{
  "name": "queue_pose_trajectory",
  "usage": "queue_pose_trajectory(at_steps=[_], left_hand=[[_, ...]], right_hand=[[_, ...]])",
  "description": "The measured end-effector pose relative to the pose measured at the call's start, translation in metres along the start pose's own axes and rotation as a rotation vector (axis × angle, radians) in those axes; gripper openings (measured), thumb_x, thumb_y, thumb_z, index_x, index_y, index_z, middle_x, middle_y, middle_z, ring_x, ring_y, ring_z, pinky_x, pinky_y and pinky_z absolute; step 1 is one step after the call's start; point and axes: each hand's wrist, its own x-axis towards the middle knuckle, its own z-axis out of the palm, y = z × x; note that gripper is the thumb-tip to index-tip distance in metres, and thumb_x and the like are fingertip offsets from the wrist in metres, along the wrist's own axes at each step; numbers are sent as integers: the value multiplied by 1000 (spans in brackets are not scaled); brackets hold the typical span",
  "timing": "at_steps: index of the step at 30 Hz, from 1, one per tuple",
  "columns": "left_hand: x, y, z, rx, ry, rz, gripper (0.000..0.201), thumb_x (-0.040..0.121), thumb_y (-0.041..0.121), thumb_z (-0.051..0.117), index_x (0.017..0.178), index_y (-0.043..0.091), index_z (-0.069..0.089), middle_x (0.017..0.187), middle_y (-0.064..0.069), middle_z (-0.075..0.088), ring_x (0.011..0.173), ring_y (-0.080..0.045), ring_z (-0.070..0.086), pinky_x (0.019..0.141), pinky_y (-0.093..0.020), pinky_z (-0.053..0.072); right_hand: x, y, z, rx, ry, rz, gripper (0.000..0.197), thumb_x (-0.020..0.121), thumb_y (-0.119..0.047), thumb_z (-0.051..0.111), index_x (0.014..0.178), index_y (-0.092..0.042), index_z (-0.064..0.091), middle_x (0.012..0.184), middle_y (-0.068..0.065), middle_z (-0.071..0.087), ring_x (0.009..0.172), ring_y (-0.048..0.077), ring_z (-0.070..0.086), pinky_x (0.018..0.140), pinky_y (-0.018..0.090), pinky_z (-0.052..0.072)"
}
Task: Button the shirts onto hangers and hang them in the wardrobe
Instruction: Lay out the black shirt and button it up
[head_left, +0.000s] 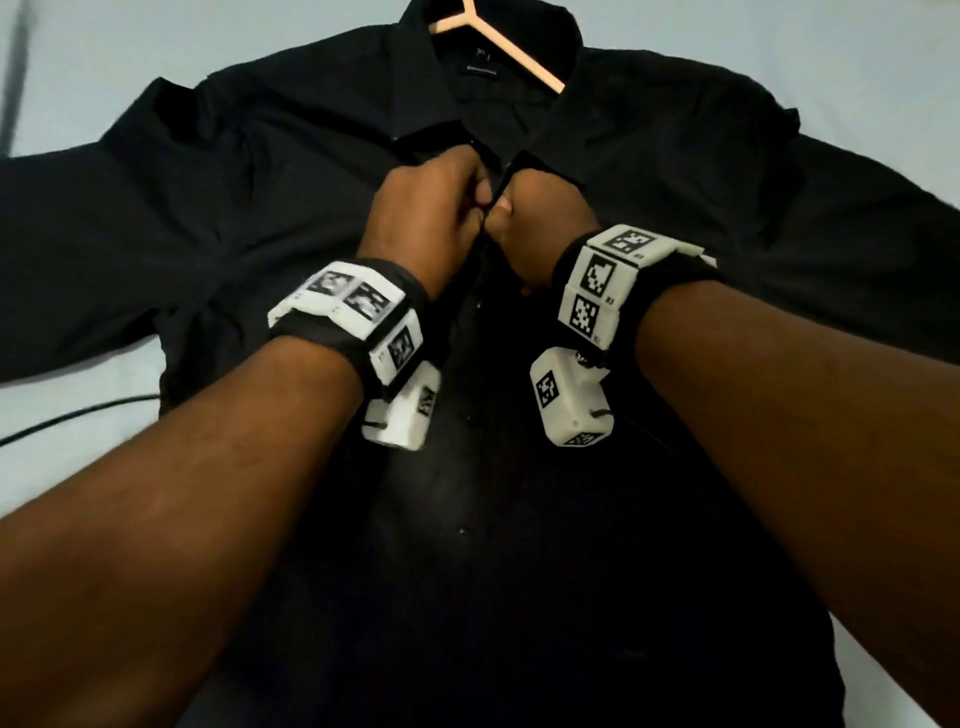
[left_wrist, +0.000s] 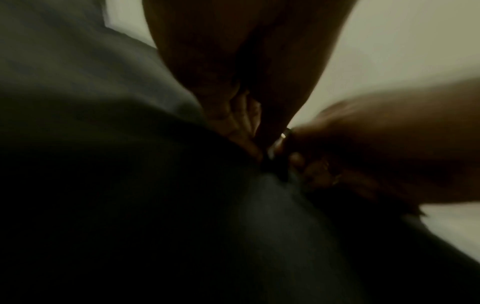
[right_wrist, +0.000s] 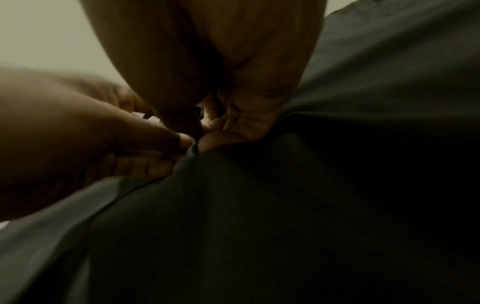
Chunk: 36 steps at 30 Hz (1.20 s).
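A black shirt (head_left: 260, 208) lies flat on a pale blue sheet with its collar far from me. A light wooden hanger (head_left: 506, 49) sits inside the collar. My left hand (head_left: 431, 208) and right hand (head_left: 540, 218) meet at the upper chest. Each pinches one edge of the shirt's front placket between curled fingers and thumb. In the left wrist view the left hand (left_wrist: 244, 127) grips dark cloth (left_wrist: 275, 170) against the right hand (left_wrist: 363, 156). The right wrist view shows the right hand (right_wrist: 233, 123) and the left hand (right_wrist: 103, 133) pressed together on the cloth. The button itself is hidden.
The pale blue sheet (head_left: 130, 47) surrounds the shirt. A dark cable (head_left: 67, 418) runs across the sheet at the left. Small buttons (head_left: 461, 531) show down the shirt front below my wrists. The sleeves spread out to both sides.
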Motion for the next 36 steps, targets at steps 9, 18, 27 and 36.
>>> queue_pose_trajectory(at_steps=[9, 18, 27, 36], left_hand=[[9, 3, 2, -532, -54, -367, 11, 77, 9, 68, 71, 18, 70, 63, -4, 68, 54, -21, 67, 66, -42, 63], [13, 2, -3, -421, -78, -260, 26, 76, 1, 70, 88, 20, 58, 63, -6, 69, 55, -21, 72, 55, -29, 55], [-1, -9, 6, -645, -49, -40, 29, 90, -5, 61, 102, 16, 44, 65, -7, 52, 54, -11, 55, 59, -25, 48], [7, -10, -4, -596, -160, -46, 38, 85, -6, 70, 103, 18, 47, 69, -2, 56, 56, -7, 53, 59, -24, 48]], right_hand=[[2, 24, 9, 191, 45, -64, 11, 98, -19, 51, 90, -14, 58, 87, 7, 59, 81, 23, 55, 70, 32, 42], [3, 23, 18, -23, 126, -171, 27, 99, -19, 48, 113, 0, 62, 116, 21, 64, 109, 38, 58, 88, 39, 38], [7, 33, -4, 426, -152, -66, 27, 97, -18, 51, 74, -4, 57, 61, 17, 56, 33, 19, 46, 36, 23, 38], [9, 34, -7, 478, -220, -56, 17, 97, -14, 51, 88, -3, 61, 54, 11, 47, 38, 21, 43, 36, 24, 38]])
